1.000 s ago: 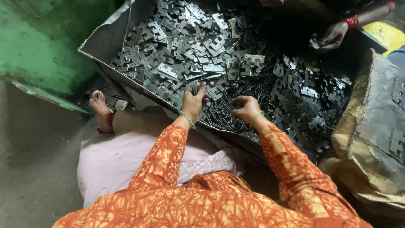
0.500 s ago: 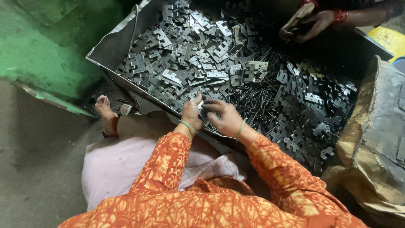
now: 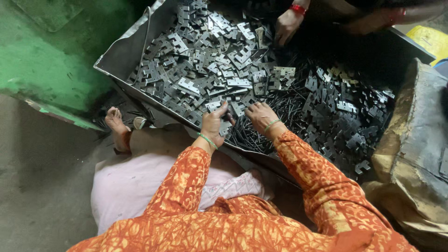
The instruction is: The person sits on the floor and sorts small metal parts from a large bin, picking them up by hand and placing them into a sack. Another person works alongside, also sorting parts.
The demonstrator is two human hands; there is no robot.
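A large metal tray is heaped with several flat grey metal hinge plates and a mass of thin dark pins. My left hand is at the tray's near edge, fingers pinched on a small metal plate. My right hand lies close beside it, palm down on the pins, fingers curled; what it holds is hidden. Both my sleeves are orange-patterned, with a green bangle on each wrist.
Another person's hand with a red bangle reaches into the tray's far side. A green wall stands at left, a brown sack at right, a yellow object at top right. My bare foot rests beside a pink cloth.
My right hand has drawn left from the pins to meet my left hand at the tray's near edge. The other person's hand has shifted left along the far side.
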